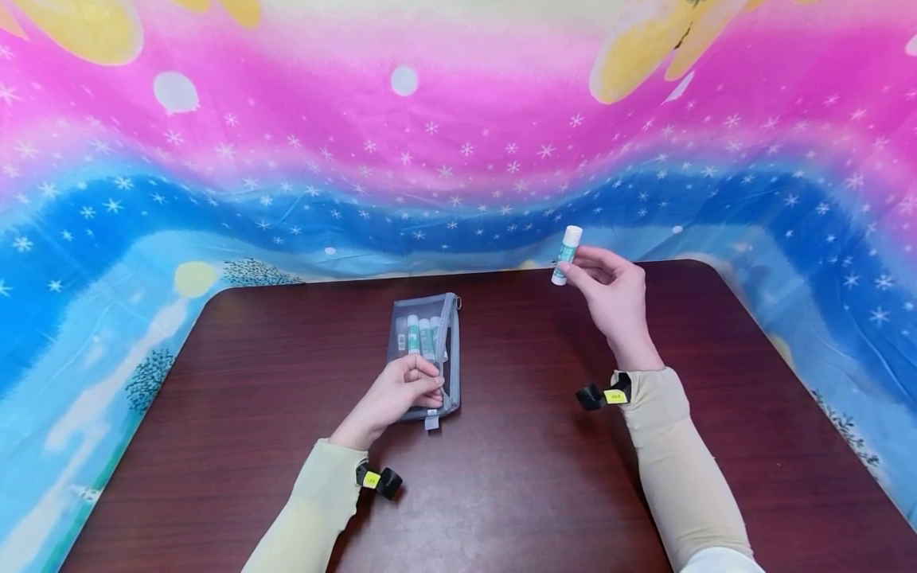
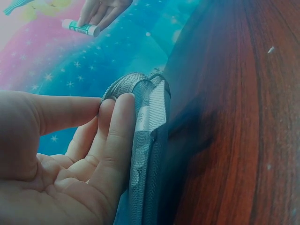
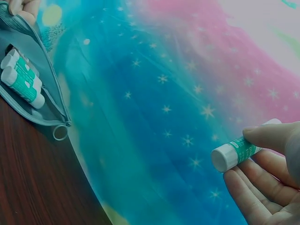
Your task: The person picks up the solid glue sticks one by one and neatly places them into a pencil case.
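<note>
A grey mesh zipper pouch [image 1: 453, 366] lies on the table, its zip undone along the right side. Thumb and fingers of my left hand [image 1: 401, 390] pinch the pouch's near edge; the left wrist view shows the pinched zipper edge [image 2: 117, 86] close up. Inside the pouch are several glue sticks [image 3: 22, 83] with white caps and green labels. Up over the table's far right, my right hand [image 1: 612, 294] holds another glue stick [image 1: 567, 255] between thumb and fingers, tilted nearly upright. In the right wrist view, the held glue stick [image 3: 234, 153] shows its white end.
The dark reddish-brown wooden table [image 1: 516, 493] spreads under both arms. A colourful curtain [image 1: 444, 159] with snowflakes hangs behind and around its edges. Black camera bands [image 1: 602, 394] sit on both wrists. A metal ring [image 3: 60, 132] hangs at the zip's far end.
</note>
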{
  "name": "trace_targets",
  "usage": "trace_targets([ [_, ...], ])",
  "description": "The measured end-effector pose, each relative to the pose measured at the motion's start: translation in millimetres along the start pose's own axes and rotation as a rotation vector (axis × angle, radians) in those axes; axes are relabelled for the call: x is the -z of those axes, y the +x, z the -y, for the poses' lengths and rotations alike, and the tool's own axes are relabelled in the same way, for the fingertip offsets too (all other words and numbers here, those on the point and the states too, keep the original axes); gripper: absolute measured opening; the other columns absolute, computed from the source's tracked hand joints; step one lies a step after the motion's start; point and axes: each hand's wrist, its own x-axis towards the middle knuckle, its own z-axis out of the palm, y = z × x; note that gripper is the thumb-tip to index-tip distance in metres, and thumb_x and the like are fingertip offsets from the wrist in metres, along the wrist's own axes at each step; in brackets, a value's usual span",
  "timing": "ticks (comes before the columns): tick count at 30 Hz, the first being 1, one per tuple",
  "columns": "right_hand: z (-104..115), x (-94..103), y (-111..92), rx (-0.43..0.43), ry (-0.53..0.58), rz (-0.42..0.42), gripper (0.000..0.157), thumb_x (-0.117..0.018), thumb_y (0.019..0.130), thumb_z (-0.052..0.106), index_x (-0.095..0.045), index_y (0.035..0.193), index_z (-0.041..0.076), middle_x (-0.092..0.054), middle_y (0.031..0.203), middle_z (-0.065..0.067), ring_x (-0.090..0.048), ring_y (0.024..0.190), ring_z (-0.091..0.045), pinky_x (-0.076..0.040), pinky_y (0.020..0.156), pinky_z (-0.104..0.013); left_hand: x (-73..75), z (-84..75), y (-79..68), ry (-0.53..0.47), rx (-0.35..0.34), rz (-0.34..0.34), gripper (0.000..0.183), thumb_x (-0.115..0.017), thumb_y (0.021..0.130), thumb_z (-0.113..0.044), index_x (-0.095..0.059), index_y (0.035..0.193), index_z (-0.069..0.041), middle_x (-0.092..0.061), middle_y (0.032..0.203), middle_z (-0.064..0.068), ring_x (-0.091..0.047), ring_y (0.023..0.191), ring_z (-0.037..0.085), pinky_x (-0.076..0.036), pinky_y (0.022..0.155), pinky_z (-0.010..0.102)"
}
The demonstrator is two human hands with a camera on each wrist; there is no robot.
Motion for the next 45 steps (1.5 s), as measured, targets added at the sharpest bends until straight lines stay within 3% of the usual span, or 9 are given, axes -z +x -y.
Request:
trace_targets([
  [8,0,-12.3,-4,0.006,-0.034,0.049,0.036,-0.082,0.089,0.017,-0.074,0.121,0.004,-0.073,0.102,-0.005,-0.069,0.091,-0.012,-0.055,0.081,-0.022,0.8,-0.6,0.4,0.002,-0.003,0.004,0.012,-0.063,0.098,0.001,-0.055,0.105,0.007,-0.068,0.084,0.011,-0.070,0.075,0.018,-0.062,0.075,0.034],
  [17,-5,-28.9,-8,0.016,-0.063,0.128,0.035,-0.078,0.090,0.005,-0.070,0.123,-0.004,-0.071,0.108,-0.023,-0.069,0.089,-0.013,-0.055,0.083,-0.021,1.1,-0.9,0.1,0.010,-0.002,0.004,0.013,-0.063,0.098,0.001,-0.055,0.105,0.007,-0.068,0.085,0.012,-0.070,0.076,0.019,-0.062,0.078,0.037],
  [25,-8,-37.8,-15,0.011,-0.036,0.182,0.036,-0.083,0.088,0.016,-0.073,0.120,0.002,-0.073,0.105,-0.016,-0.069,0.089,-0.015,-0.056,0.083,-0.023,1.5,-0.1,0.7,0.013,-0.004,0.005,0.013,-0.064,0.098,0.000,-0.055,0.105,0.007,-0.068,0.085,0.013,-0.070,0.076,0.020,-0.062,0.077,0.036],
  [30,-12,-44.0,-18,0.010,-0.044,0.212,0.035,-0.081,0.089,0.011,-0.072,0.121,0.001,-0.072,0.105,-0.018,-0.069,0.089,-0.018,-0.055,0.082,-0.022,1.6,0.0,1.0,0.010,-0.005,0.006,0.013,-0.064,0.098,0.001,-0.055,0.105,0.007,-0.068,0.085,0.013,-0.070,0.076,0.020,-0.062,0.077,0.036],
  [36,-17,-53.1,-21,-0.023,-0.094,0.246,0.033,-0.077,0.092,0.005,-0.069,0.123,-0.003,-0.071,0.107,-0.021,-0.070,0.092,-0.030,-0.056,0.078,-0.023,2.2,0.7,0.8,0.014,-0.005,0.000,0.014,-0.064,0.098,0.000,-0.055,0.106,0.007,-0.069,0.086,0.013,-0.070,0.077,0.020,-0.062,0.077,0.036],
  [45,-27,-62.7,-29,-0.039,-0.101,0.306,0.032,-0.081,0.090,0.020,-0.073,0.119,0.007,-0.073,0.101,-0.010,-0.071,0.089,-0.022,-0.058,0.076,-0.027,2.4,2.3,0.9,0.013,0.000,0.001,0.014,-0.064,0.098,0.000,-0.055,0.106,0.007,-0.068,0.086,0.013,-0.070,0.077,0.020,-0.062,0.077,0.036],
])
